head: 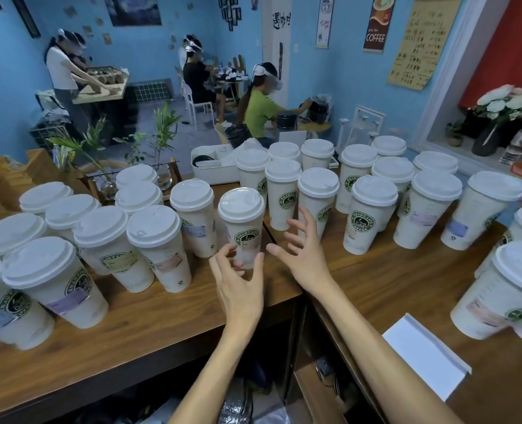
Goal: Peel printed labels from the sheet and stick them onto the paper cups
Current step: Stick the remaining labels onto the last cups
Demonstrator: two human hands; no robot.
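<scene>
In the head view a lidded cup [242, 228] stands at the counter [168, 325] corner; the left hand [238, 286] curls loosely around its base, fingertips touching, while the right hand [302, 255], just right of the cup, is spread and holds nothing. A nudge low down could tip it into neighbouring cups; its long axis runs upright, lid up, logo facing the person.

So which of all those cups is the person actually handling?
The cup at the counter's inner corner, alone between both groups; the left hand grips its base.
</scene>
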